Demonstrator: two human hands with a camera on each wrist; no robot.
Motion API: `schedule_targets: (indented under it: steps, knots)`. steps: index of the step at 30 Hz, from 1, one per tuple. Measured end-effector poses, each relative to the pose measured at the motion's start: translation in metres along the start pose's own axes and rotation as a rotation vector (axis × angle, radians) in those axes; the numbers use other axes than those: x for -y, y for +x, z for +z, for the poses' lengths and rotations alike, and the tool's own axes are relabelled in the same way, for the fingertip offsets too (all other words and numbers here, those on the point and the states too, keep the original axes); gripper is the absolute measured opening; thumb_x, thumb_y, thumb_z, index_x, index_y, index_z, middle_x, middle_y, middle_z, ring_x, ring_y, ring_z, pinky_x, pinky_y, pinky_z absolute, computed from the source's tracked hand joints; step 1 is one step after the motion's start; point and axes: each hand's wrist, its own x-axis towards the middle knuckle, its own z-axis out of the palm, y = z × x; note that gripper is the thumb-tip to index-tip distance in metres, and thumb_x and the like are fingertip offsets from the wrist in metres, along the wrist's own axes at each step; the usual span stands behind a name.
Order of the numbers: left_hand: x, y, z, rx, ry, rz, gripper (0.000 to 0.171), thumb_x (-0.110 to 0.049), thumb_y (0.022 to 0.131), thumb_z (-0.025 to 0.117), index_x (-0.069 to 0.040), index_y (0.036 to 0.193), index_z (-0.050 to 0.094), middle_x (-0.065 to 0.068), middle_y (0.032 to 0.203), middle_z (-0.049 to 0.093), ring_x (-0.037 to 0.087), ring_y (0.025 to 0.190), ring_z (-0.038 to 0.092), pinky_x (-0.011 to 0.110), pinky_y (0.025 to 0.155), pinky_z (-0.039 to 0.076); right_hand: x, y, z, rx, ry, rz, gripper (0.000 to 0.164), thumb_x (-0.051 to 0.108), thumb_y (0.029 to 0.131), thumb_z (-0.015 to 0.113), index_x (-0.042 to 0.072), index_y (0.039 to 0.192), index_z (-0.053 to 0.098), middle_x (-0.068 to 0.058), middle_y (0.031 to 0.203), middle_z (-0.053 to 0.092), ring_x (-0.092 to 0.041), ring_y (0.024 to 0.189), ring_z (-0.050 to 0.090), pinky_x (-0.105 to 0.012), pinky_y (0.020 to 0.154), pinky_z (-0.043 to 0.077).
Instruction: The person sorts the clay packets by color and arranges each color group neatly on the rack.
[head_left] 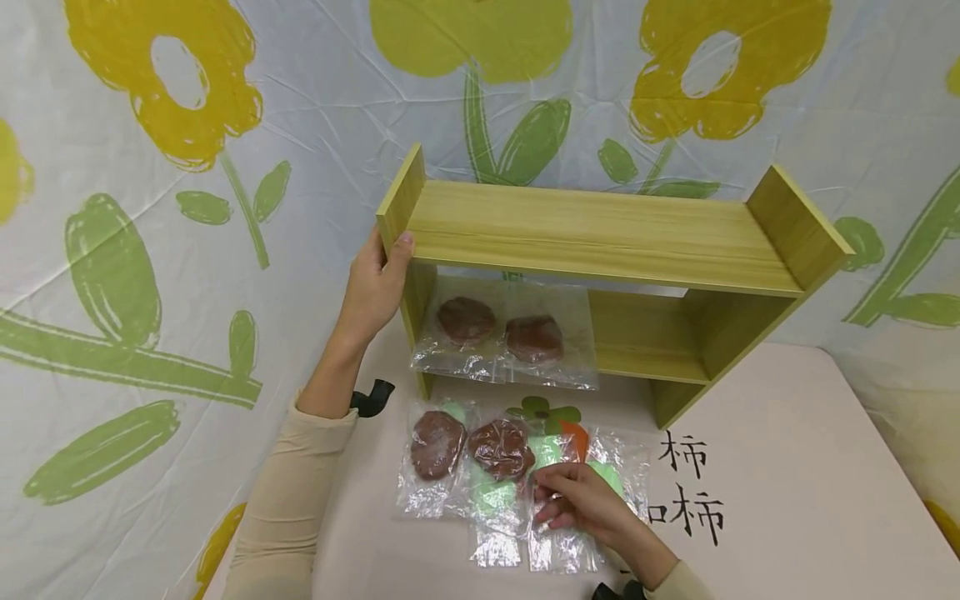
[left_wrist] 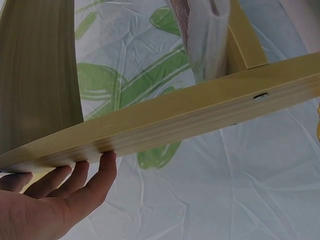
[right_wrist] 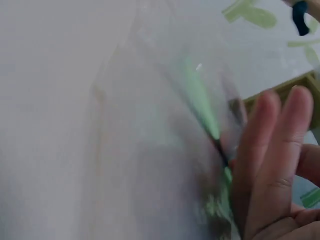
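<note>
From my seat at the head view, I have the left hand (head_left: pixel 378 287) on the wooden shelf (head_left: pixel 600 221), its fingers clamped on the left side panel, thumb at the front edge. In the left wrist view those fingers sit along the panel's outer face, with the clear wrap on the shelf at about one o'clock.

My right hand (head_left: pixel 588 504) is low over the bench (head_left: pixel 787 467), among clear bags. The nearer bagged brown round (head_left: pixel 501 450) lies at eleven o'clock from its fingertips, just beside them; the farther brown round (head_left: pixel 438 446) lies at ten. In the right wrist view two fingers are extended beside blurred clear film with green in it; I can't tell whether the thumb and fingers have closed on a bag.

Light green rounds (head_left: pixel 609 477) lie among the bags, and an orange piece (head_left: pixel 575 440) sits at twelve o'clock from the right hand. On the shelf's lower board, the wrapped brown pair (head_left: pixel 467 321) sits between three and four o'clock from the left hand. Black characters (head_left: pixel 682 454) mark the bench at two o'clock from the right.
</note>
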Motion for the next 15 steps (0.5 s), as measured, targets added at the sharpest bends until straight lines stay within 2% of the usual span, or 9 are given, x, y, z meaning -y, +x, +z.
schedule_targets:
  steps: [4, 9, 13, 15]
  knots:
    - [0.0, 0.0, 0.0, -0.004, -0.001, -0.003, 0.052, -0.043, 0.106, 0.046, -0.012, 0.147, 0.046, 0.015, 0.131, 0.057, 0.024, 0.119, 0.053, 0.053, 0.095, 0.044, -0.004, 0.006, 0.005, -0.019, -0.141, -0.035, 0.032, 0.015, 0.102, 0.058, -0.016, 0.11, 0.059, -0.008, 0.077, 0.061, -0.013, 0.054, 0.066, -0.024, 0.048, 0.052]
    - [0.0, 0.0, 0.001, -0.006, -0.008, -0.006, 0.051, -0.043, 0.105, 0.046, -0.012, 0.146, 0.047, 0.014, 0.131, 0.057, 0.024, 0.117, 0.053, 0.052, 0.094, 0.044, -0.005, 0.01, 0.009, -0.076, -0.21, -0.094, 0.023, 0.011, 0.1, 0.06, -0.012, 0.102, 0.057, -0.007, 0.069, 0.059, -0.011, 0.046, 0.055, -0.023, 0.041, 0.045]
    - [0.0, 0.0, 0.001, -0.006, -0.005, -0.006, 0.052, -0.044, 0.105, 0.047, -0.012, 0.147, 0.046, 0.014, 0.131, 0.057, 0.024, 0.118, 0.053, 0.053, 0.094, 0.044, -0.005, 0.011, 0.013, -0.152, -0.237, -0.143, 0.019, 0.009, 0.099, 0.06, -0.01, 0.098, 0.056, -0.008, 0.067, 0.056, -0.013, 0.048, 0.045, -0.023, 0.043, 0.039]
    - [0.0, 0.0, 0.0, -0.007, 0.0, -0.006, 0.053, -0.045, 0.105, 0.047, -0.012, 0.147, 0.046, 0.014, 0.131, 0.057, 0.024, 0.119, 0.053, 0.053, 0.094, 0.044, -0.005, 0.012, 0.015, -0.2, -0.223, -0.149, 0.019, 0.01, 0.099, 0.06, -0.009, 0.099, 0.056, -0.008, 0.072, 0.056, -0.015, 0.054, 0.047, -0.024, 0.048, 0.041]
